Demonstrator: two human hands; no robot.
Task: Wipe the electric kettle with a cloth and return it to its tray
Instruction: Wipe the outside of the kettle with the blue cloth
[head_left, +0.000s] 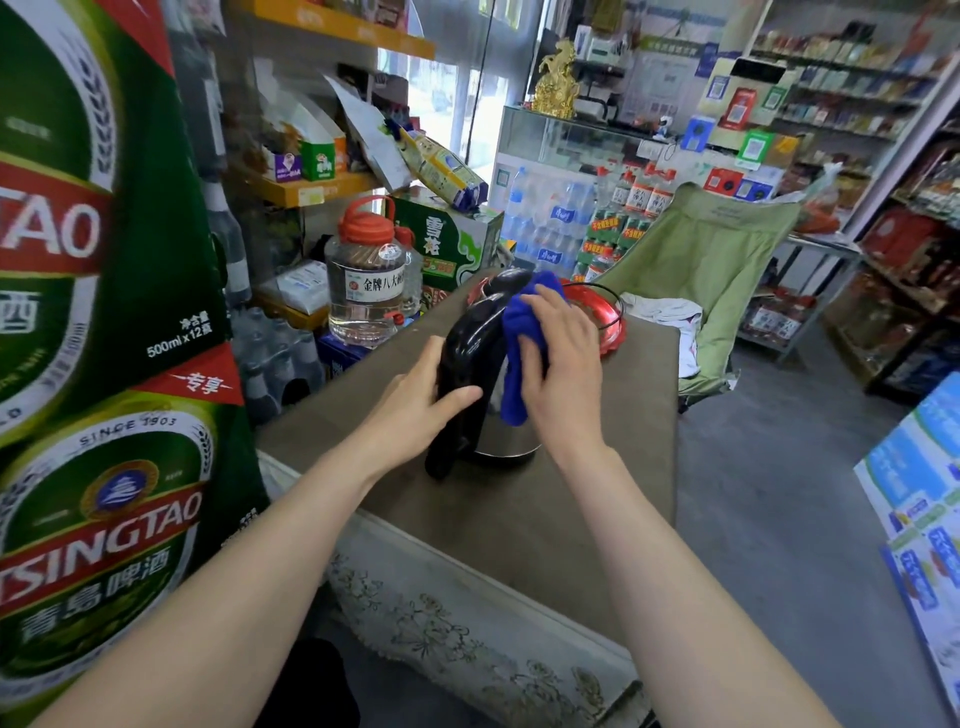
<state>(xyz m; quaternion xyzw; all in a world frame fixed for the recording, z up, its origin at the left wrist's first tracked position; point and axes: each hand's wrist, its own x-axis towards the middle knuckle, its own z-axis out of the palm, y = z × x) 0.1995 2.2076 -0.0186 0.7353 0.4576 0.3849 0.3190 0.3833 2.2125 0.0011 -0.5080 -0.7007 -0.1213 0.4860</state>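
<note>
A steel electric kettle (506, 441) with a black handle and lid stands on a brown table (597, 467). My left hand (421, 389) grips the black handle from the left. My right hand (563, 364) presses a blue cloth (519, 338) against the kettle's right side, near the top. Behind the kettle, at the table's far end, lies a red tray (610, 322) with a black cord on it. The kettle's body is mostly hidden by the cloth and my hands.
Green beer cartons (104, 364) are stacked close on the left. A clear jug with a red cap (366, 280) stands left of the table. A green folding chair (706, 270) sits beyond the table, shop shelves (909, 234) to the right.
</note>
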